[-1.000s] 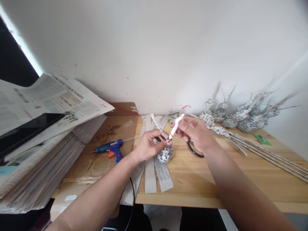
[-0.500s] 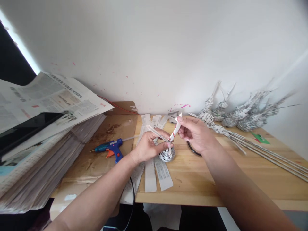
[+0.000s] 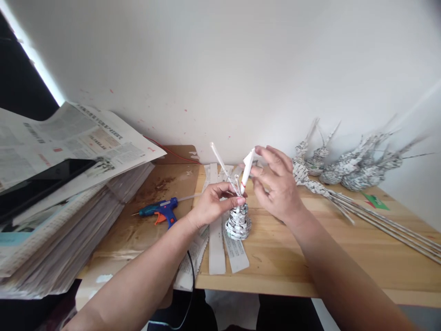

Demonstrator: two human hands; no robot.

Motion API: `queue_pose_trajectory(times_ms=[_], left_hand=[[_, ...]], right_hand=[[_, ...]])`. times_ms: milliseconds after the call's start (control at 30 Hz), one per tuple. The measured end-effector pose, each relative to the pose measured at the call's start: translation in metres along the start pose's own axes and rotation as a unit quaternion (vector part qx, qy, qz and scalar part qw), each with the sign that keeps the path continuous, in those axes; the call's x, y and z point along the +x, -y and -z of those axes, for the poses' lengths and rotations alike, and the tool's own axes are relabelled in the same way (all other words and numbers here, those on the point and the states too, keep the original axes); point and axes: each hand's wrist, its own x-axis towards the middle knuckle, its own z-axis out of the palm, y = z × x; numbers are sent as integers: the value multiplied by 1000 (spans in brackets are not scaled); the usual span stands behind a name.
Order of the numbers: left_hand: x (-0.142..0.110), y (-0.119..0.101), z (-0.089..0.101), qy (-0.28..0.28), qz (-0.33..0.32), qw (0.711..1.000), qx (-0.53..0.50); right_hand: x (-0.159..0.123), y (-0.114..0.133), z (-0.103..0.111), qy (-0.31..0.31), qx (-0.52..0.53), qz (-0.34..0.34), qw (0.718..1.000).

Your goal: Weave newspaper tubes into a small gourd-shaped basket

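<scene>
A small woven newspaper piece [image 3: 238, 223], wide at the base with a narrower neck, stands upright on the table. My left hand [image 3: 220, 202] pinches it at the neck, thumb in front and fingers behind. From its top rise a thin rolled paper stick [image 3: 220, 161], leaning left, and a thicker white paper strip [image 3: 247, 170] with a red mark, folded at its upper end. Beside this strip is my right hand [image 3: 277, 186], its fingers apart; the index fingertip is close to the strip's top, and I cannot tell whether it touches.
Flat newspaper strips [image 3: 217, 248] lie under the piece. To the left are a blue glue gun [image 3: 161, 209] on cardboard [image 3: 138, 239] and a newspaper stack [image 3: 103, 207] with a black phone [image 3: 48, 184]. Several woven pieces [image 3: 358, 170] and long paper sticks [image 3: 375, 218] lie right.
The woven piece now stands more upright, with its stick and white strip pointing higher. My right hand's fingers have spread from their pinch on the strip. The left hand still grips the neck.
</scene>
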Motion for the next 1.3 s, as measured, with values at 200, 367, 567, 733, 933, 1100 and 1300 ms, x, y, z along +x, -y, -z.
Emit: queue_pose_trajectory(times_ms=[200, 367, 567, 733, 933, 1100, 1300], left_hand=[[2, -1, 1, 3, 30, 999, -44], [2, -2, 0, 12, 37, 998, -50], [2, 4, 0, -15, 40, 998, -48], [2, 8, 0, -20, 33, 999, -29], [3, 2, 1, -80, 7, 997, 17], [5, -2, 2, -118, -11, 989, 83], [4, -6, 1, -106, -50, 985, 127]], right_hand=[[2, 0, 3, -93, -95, 46, 990], [-5, 1, -1, 12, -62, 40, 997], [-8, 9, -5, 87, 114, -191, 971], [0, 13, -6, 95, 345, -363, 860], [7, 8, -1, 55, 402, -506, 761], [8, 9, 10, 204, 427, -487, 734], [5, 16, 10, 336, 517, -458, 640]])
